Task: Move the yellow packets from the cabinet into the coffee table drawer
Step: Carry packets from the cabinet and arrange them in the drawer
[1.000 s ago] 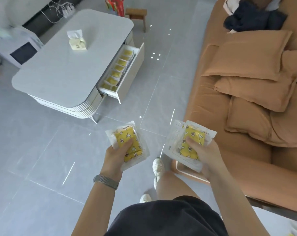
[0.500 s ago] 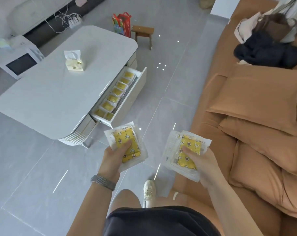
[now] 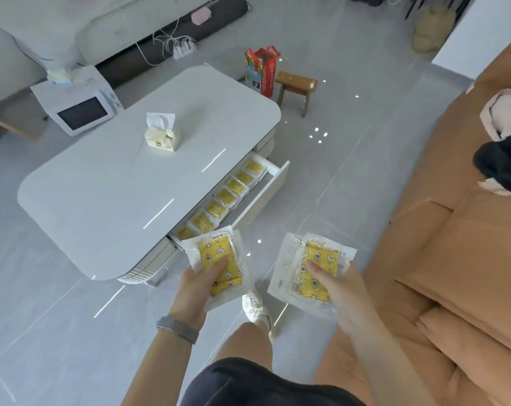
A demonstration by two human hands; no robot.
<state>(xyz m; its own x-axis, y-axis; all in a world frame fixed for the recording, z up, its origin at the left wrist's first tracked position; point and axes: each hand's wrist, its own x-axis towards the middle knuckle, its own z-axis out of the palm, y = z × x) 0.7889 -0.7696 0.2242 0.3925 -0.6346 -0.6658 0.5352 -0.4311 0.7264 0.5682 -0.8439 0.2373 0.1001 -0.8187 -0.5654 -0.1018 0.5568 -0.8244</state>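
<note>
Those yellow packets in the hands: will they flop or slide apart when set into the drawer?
Probably light: the left hand holds its yellow packets by thumb pinch alone. Likely floppy and slick, since the wrappers look glossy with thin clear margins. The right hand holds packets already fanned apart, so they may slide. The drawer keeps a tidy row.

Print on the yellow packets and the red box is too blurred to read.
</note>
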